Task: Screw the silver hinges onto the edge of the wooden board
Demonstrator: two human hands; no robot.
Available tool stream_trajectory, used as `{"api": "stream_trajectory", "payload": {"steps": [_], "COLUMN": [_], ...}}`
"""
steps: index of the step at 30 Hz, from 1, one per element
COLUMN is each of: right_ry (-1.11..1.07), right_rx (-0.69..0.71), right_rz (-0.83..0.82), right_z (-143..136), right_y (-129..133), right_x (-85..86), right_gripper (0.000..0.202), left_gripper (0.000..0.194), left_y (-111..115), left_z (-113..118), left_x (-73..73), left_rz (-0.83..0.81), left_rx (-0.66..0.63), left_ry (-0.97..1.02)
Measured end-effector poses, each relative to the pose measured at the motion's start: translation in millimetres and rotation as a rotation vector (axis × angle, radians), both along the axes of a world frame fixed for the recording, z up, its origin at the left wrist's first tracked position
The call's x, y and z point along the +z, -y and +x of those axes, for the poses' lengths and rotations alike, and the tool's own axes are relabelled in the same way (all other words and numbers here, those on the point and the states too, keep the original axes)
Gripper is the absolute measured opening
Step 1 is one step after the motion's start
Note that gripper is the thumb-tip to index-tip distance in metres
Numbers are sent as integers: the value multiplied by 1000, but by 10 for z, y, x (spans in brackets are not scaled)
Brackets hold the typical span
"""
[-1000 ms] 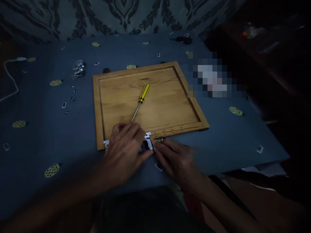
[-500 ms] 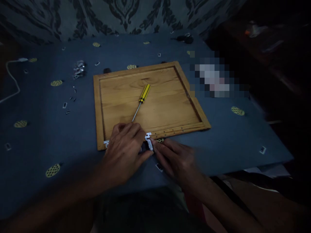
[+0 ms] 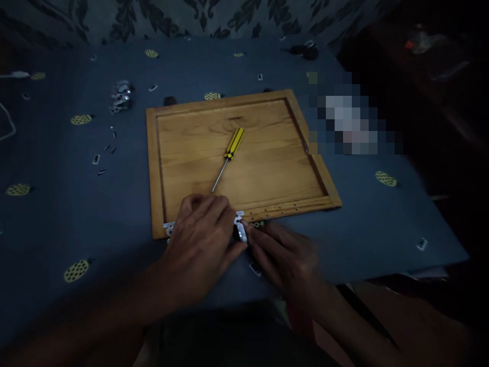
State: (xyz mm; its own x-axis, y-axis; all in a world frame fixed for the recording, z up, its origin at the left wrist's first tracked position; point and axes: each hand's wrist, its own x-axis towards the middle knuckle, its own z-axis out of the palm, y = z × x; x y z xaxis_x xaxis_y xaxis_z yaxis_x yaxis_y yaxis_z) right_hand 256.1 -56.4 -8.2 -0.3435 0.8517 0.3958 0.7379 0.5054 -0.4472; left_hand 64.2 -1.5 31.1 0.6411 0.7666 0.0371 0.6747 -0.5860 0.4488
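A wooden framed panel [image 3: 244, 153], like a cabinet door, lies flat in front of me. At its near edge a silver metal hinge [image 3: 240, 228] sits between my two hands. My left hand [image 3: 204, 239] curls over the edge, with its thumb and fingers closed about the hinge. From the right, my right hand [image 3: 284, 252] pinches the hinge's arm with fingertips. Part of a second metal hinge [image 3: 168, 229] shows at the panel's left near corner, half covered by my left hand. A yellow-handled screwdriver [image 3: 234, 143] rests on the panel, its tip close to my left knuckles.
A cluster of metal hinges [image 3: 121, 97] lies on the blue patterned cloth [image 3: 126, 193] to the left, with several small screws [image 3: 107, 149] nearer me. Black scissors-like handles [image 3: 307, 51] lie at the back right. A white cable [image 3: 11, 122] runs along the left side.
The camera view has shifted a little, so the panel appears slightly to the right. Both hands stay at the hinge, whose arm looks slightly turned.
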Motion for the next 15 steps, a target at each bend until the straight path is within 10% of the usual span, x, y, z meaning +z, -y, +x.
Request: {"api": "stream_trajectory", "payload": {"steps": [15], "right_ry": [10], "right_rx": [9], "right_rz": [-49], "right_z": [23], "right_y": [21], "right_x": [3], "right_gripper": [22], "left_gripper": [16], "left_y": [2], "left_z": [1], "left_x": [1], "left_rz": [23], "left_rx": [-9], "left_ry": [18]}}
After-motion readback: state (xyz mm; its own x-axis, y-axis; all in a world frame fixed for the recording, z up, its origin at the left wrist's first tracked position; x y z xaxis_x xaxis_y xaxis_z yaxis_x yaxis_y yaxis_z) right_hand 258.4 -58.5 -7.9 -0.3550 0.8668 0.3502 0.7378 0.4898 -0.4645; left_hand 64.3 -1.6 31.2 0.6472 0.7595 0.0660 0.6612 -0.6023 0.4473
